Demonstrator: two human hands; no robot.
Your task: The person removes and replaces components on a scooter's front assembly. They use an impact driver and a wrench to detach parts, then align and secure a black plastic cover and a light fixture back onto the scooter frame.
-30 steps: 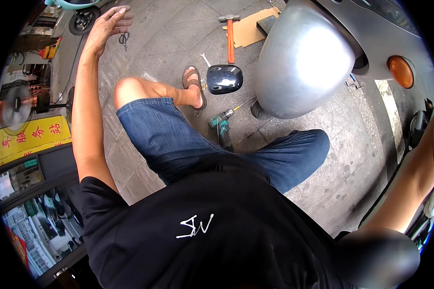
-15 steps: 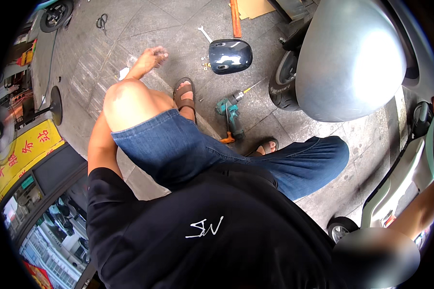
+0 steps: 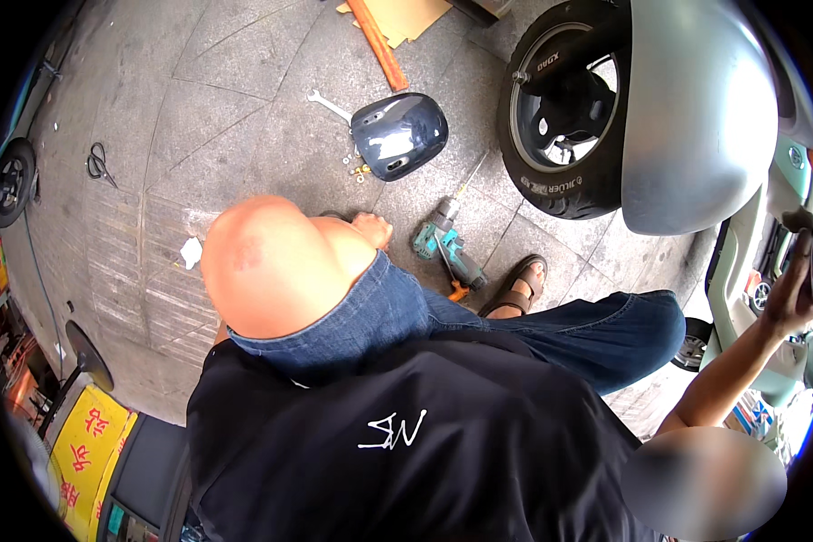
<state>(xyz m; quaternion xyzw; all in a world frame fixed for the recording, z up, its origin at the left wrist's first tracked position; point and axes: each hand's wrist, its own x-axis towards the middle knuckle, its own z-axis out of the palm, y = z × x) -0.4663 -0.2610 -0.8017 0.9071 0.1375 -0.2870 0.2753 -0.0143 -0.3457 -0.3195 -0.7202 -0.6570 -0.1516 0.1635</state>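
Our L hand (image 3: pixel 373 231) shows partly beyond the knee (image 3: pixel 262 266), seems curled; if it grasps sth., we can't tell. Drill (image 3: pixel 438 241) lies near, on its R side, w/ shell (image 3: pixel 400 135) fwd. of both. Our R hand (image 3: pixel 793 280) is at far R edge, well apart from drill; its grip we can't tell.

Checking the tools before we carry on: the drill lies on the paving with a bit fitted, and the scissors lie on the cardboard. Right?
Not quite: the scissors lie on the paving, off to the left of the cardboard, as the head view shows. The drill is as you say.
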